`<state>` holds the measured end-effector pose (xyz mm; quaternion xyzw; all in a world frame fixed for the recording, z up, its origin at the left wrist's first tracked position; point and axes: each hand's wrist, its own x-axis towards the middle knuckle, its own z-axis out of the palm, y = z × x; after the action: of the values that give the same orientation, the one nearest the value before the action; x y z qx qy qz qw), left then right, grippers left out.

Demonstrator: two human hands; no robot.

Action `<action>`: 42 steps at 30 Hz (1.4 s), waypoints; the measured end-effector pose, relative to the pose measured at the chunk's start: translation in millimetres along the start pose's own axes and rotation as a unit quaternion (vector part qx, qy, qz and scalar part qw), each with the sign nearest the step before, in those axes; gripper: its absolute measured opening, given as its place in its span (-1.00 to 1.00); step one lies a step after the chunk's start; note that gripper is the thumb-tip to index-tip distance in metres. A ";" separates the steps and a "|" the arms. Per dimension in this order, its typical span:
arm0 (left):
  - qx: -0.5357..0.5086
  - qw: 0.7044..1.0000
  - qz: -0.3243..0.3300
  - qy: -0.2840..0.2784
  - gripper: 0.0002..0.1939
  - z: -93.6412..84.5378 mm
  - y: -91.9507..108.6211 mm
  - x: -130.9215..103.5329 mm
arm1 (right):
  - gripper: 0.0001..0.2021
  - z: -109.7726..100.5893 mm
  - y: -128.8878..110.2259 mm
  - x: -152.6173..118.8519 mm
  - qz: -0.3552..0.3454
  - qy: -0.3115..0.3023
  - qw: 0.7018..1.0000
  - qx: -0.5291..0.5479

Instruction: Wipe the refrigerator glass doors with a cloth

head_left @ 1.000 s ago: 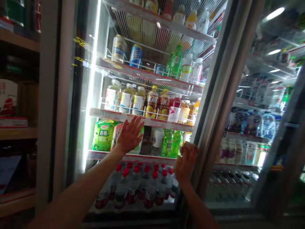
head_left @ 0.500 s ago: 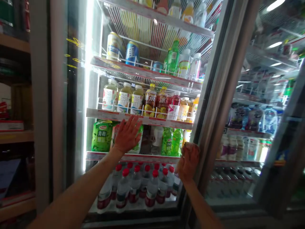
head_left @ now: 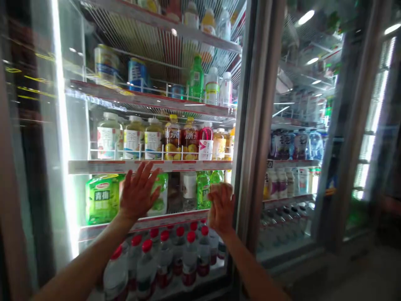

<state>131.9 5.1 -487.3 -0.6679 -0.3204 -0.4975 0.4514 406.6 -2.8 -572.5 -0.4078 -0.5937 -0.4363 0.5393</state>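
Note:
My left hand (head_left: 138,194) is spread flat, fingers up, against or just before the glass of the drinks fridge. Whether its palm touches the glass I cannot tell. It covers part of the shelf with a large green bottle (head_left: 102,200) and other green drinks. To the right, my right hand (head_left: 222,209) is bent, its fingers curled over a crumpled pale cloth (head_left: 226,190) at the glass, near the steel door frame (head_left: 250,167). Behind that hand stand small green bottles (head_left: 203,190). Most of the cloth is hidden by the fingers.
Inside are tea bottles (head_left: 133,138) on a shelf, cans (head_left: 137,74) and a green bottle (head_left: 196,79) above, and several red-capped water bottles (head_left: 164,259) at the bottom. A second glass-fronted fridge section (head_left: 291,200) stands to the right.
The view has turned right and come closer, so the shelves sit further left. Both hands stay raised at the glass, the left spread and the right curled on the cloth.

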 end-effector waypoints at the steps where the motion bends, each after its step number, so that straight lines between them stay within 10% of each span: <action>1: -0.005 1.000 -0.004 0.000 -0.34 0.4 -0.1 -0.2 | -0.53 -1.2 10.8 7.1 0.035 0.026 0.999 -0.019; 5: -0.005 1.000 -0.001 0.000 -0.31 0.9 -1.7 -0.5 | -0.48 5.9 -6.4 24.9 0.065 0.056 0.996 0.000; 10: -0.006 1.000 0.005 -0.004 -0.31 -0.4 -2.4 0.3 | -0.56 10.6 -59.9 9.4 -0.144 -0.036 0.986 0.074; 18: -0.027 1.000 -0.010 0.006 -0.34 1.5 0.0 -0.8 | -0.59 -4.2 30.5 27.9 0.046 0.050 0.997 -0.030; 21: -0.029 1.000 -0.008 0.004 -0.34 1.8 -0.6 -0.8 | -0.55 1.5 9.6 38.6 0.061 0.068 0.996 -0.014; 26: -0.025 1.000 -0.007 0.003 -0.34 0.7 -0.7 -0.9 | -0.57 9.3 -43.6 22.1 -0.123 -0.022 0.990 0.064; 35: -0.017 1.000 -0.005 0.005 -0.34 3.1 -1.5 -3.9 | -0.54 5.7 26.1 60.1 0.058 0.102 0.993 -0.022; 42: -0.052 0.998 -0.025 -0.006 -0.33 -2.4 -1.4 -2.3 | -0.61 4.3 -21.0 34.5 -0.168 -0.028 0.983 0.074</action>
<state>129.1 3.5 -488.9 -0.6850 -0.3135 -0.5210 0.4013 382.4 -4.3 -540.0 -0.2729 -0.6995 -0.4638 0.4703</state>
